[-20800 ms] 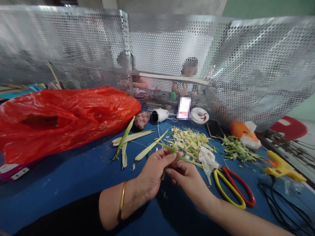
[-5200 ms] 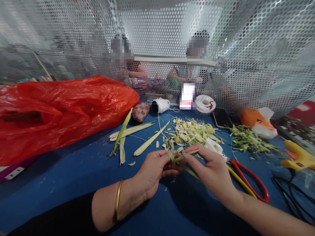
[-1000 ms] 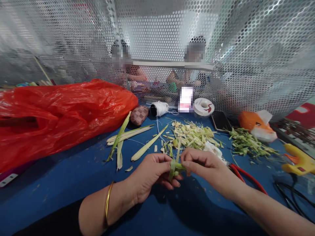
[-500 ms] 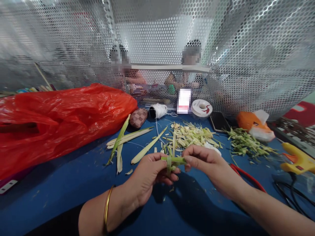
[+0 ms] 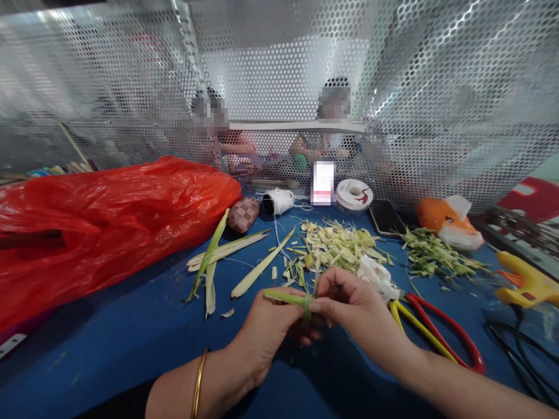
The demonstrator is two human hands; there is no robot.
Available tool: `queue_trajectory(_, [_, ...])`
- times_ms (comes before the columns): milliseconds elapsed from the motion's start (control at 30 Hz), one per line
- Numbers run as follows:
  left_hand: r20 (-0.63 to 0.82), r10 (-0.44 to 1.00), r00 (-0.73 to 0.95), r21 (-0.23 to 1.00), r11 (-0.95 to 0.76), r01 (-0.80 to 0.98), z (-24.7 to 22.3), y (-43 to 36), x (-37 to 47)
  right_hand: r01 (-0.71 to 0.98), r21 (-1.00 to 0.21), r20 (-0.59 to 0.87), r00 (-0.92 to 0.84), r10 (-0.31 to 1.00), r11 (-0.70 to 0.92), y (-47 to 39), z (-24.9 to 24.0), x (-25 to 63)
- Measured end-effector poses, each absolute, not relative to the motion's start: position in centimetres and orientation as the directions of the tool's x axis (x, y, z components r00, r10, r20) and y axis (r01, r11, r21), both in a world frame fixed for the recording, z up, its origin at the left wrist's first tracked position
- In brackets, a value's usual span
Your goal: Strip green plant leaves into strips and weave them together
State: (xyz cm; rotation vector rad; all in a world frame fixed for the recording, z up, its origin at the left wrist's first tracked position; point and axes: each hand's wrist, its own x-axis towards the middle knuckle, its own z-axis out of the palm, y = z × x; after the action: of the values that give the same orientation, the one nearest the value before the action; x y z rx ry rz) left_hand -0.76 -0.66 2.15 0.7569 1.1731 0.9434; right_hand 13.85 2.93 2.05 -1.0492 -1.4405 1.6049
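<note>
Low in the middle of the head view, a green folded leaf strip (image 5: 286, 297) lies between my two hands. My left hand (image 5: 271, 326) is closed on it from below, with the strip's end pointing left over the thumb. The thumb and fingers of my right hand (image 5: 349, 299) pinch the strip where a narrower band wraps round it. Past the hands lies a heap of cut leaf pieces (image 5: 343, 241). Several long pale leaves (image 5: 262, 269) lie to the left. The fingertips of my left hand are partly hidden in shadow.
A red plastic bag (image 5: 117, 215) fills the left side. Behind the scraps are white thread (image 5: 282, 201), a ribbon spool (image 5: 354, 195) and a dark phone (image 5: 387, 218). Red-and-yellow-handled scissors (image 5: 437, 331) and a yellow glue gun (image 5: 526, 285) lie right. Two people sit behind the perforated screen.
The strip's free end now points left instead of right. My right hand has moved left and pinches at the band. More of the scissors' handles shows.
</note>
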Motion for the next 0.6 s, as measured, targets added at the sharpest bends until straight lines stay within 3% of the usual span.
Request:
queue_trajectory(300, [-0.414, 0.901, 0.130, 0.834, 0.433, -0.342, 2.6, -0.4, -1.5, 0.022, -0.997, -0.074, -0.474, 0.877, -0.072, 3.7, 3.4, 15.0])
queue_trajectory(600, [-0.441, 0.882, 0.165, 0.838, 0.471, -0.276, 1.9, -0.6, -1.3, -0.006, -0.997, -0.063, -0.442, 0.895, -0.074, 3.7, 2.3, 14.6])
